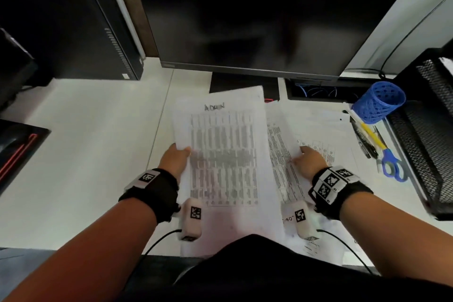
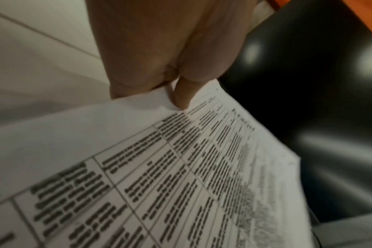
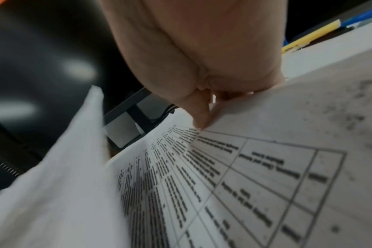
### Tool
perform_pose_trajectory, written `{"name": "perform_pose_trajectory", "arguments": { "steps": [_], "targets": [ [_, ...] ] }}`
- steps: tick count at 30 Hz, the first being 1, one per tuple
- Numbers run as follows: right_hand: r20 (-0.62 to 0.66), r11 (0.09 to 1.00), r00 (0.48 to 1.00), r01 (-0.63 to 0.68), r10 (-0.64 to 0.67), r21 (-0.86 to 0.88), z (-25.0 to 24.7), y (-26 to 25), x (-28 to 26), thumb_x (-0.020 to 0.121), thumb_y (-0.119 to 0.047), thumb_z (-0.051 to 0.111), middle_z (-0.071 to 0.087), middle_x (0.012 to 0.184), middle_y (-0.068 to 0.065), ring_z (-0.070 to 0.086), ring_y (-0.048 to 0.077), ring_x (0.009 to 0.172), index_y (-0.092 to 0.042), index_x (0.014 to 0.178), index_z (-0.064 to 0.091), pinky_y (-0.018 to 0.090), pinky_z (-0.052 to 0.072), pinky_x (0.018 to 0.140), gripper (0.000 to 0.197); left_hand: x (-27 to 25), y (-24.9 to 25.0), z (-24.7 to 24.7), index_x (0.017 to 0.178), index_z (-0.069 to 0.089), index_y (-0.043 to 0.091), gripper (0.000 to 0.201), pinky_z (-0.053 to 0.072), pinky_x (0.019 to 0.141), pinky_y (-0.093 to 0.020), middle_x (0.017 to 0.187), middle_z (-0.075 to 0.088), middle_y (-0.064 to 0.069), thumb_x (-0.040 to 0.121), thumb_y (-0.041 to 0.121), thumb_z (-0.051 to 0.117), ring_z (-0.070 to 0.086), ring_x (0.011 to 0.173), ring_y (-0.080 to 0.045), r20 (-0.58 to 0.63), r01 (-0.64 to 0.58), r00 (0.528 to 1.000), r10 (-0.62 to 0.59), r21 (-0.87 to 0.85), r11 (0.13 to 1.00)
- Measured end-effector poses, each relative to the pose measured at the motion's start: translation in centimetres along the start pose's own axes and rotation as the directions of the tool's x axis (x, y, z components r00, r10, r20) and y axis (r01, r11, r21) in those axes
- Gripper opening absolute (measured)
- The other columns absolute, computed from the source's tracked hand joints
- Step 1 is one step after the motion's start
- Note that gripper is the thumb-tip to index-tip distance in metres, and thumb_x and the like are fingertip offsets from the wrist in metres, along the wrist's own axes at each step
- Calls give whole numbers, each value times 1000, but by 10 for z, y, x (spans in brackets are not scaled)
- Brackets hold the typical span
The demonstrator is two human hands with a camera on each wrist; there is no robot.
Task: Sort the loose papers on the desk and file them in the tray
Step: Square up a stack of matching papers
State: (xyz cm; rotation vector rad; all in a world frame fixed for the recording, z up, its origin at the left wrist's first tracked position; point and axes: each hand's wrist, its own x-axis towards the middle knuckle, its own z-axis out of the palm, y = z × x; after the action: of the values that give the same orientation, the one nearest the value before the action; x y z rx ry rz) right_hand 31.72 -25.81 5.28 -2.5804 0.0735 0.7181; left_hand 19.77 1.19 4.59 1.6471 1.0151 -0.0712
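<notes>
White desk [image 1: 85, 130], left hand [image 1: 175, 158] pinching printed sheet [image 1: 220, 149], right hand [image 1: 309, 158] pinching another page [image 1: 282, 154].

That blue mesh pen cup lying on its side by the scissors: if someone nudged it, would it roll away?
Probably a little. The blue mesh pen cup is round and lies tipped over, so a sideways nudge could roll it. Its open mesh suggests it is light and easy to shift. It seems boxed in: the black mesh tray sits right beside it, and the pens lie at its mouth.
</notes>
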Motion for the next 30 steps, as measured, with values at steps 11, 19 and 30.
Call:
{"name": "perform_pose_trajectory", "arguments": {
  "steps": [11, 19, 30],
  "targets": [
    [87, 978, 996, 11, -30, 206, 22, -4, -9, 85, -28, 68, 59, 93, 3, 59, 27, 96, -8, 99, 51, 32, 47, 77, 29, -15, -9, 35, 151, 19, 14, 61, 19, 117, -37, 157, 16, -6, 97, 25, 44, 18, 143, -28, 257, -129, 966, -17, 539, 833],
    [17, 891, 995, 78, -95, 447, 7, -4, -13, 88, -12, 63, 67, 103, 8, 64, 24, 88, -10, 108, 59, 34, 53, 77, 20, -17, 0, 11, 151, 20, 15, 67, 32, 102, -28, 152, 33, -2, 94, 25, 55, 35, 137, -19, 243, -78, 970, 23, 218, 973],
    [-52, 730, 963, 235, -265, 641, -28, -15, -26, 88, -15, 64, 67, 112, -6, 63, 14, 101, -19, 122, 59, 29, 50, 86, 34, -2, 40, -27, 141, 40, 20, 57, 35, 107, -35, 143, 43, -1, 90, 36, 60, 43, 130, -21, 5, -244, 970, 244, -1, 970]
  ]
}}
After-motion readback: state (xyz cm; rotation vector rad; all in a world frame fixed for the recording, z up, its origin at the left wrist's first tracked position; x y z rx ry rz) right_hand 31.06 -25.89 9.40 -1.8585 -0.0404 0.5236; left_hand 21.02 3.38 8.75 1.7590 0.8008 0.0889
